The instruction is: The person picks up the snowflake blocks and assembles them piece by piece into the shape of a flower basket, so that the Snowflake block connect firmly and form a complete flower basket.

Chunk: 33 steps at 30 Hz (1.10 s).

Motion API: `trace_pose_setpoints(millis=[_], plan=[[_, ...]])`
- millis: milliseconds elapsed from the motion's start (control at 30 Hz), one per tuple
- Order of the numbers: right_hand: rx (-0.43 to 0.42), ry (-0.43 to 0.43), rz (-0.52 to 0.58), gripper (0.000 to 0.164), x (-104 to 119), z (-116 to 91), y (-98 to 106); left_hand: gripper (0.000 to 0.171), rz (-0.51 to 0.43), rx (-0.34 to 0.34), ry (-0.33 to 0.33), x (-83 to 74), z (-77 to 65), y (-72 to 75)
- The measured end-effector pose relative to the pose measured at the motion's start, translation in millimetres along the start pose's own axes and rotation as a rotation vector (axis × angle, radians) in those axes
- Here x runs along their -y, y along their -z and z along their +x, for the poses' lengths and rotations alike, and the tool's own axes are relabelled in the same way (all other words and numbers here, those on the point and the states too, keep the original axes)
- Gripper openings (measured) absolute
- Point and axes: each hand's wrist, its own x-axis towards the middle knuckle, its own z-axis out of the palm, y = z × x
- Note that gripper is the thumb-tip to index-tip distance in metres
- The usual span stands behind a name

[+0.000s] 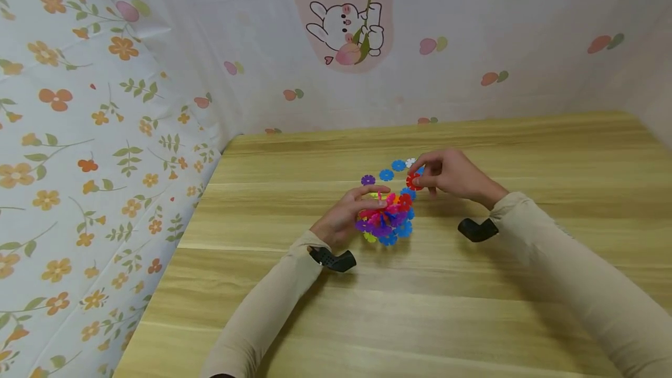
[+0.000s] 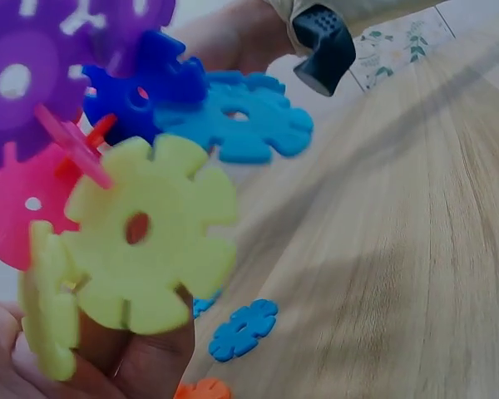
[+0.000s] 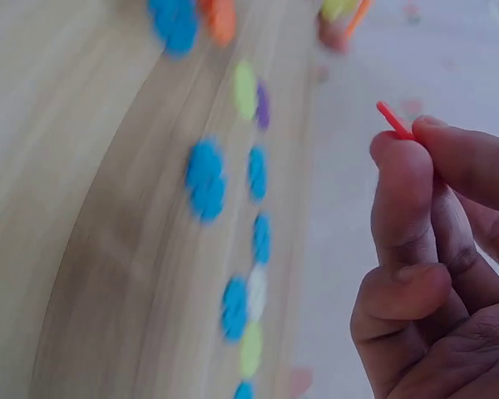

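Note:
My left hand (image 1: 341, 214) holds a cluster of interlocked plastic snowflake discs (image 1: 382, 227) above the table. The left wrist view shows its slotted pieces up close: a pale yellow disc (image 2: 162, 262), a purple disc (image 2: 46, 108), a dark blue disc (image 2: 170, 87) and a light blue disc (image 2: 274, 133). Fingers (image 2: 154, 357) of that hand support the cluster from below. To the right and slightly farther back, my right hand (image 1: 457, 177) pinches a single red disc (image 1: 412, 182) between thumb and fingertips. Seen edge-on in the right wrist view, the red disc (image 3: 391, 119) is apart from the cluster.
Loose discs lie beyond the hands on the wooden table (image 1: 420, 319), including a purple disc (image 1: 368, 180), a blue disc (image 1: 386, 175) and a white disc (image 1: 410, 163). A patterned curtain (image 1: 252, 34) hangs behind the table. Black wrist mounts (image 1: 478, 230) stick out below both wrists.

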Motion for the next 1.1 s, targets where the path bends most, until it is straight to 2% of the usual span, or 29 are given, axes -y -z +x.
trace_pose_setpoints(millis=[133,267,667,900,1100], plan=[[0.012,0.037,0.047,0.017,16,0,-4,0.044,-0.039,0.036,-0.009,-1.4,0.1,-0.7],[0.016,0.058,0.058,0.017,26,-1,-8,0.045,-0.033,0.061,-0.014,-2.6,-0.2,-1.2],[0.033,0.101,0.046,0.012,39,-3,-13,0.047,-0.016,0.088,-0.034,-3.3,-1.1,-0.5],[0.040,0.125,0.034,0.009,43,-4,-14,0.045,-0.013,0.072,-0.047,-6.3,-0.7,-0.5],[0.060,0.098,0.082,0.007,42,-1,-15,0.043,0.001,0.038,-0.065,-8.3,-0.6,-3.3]])
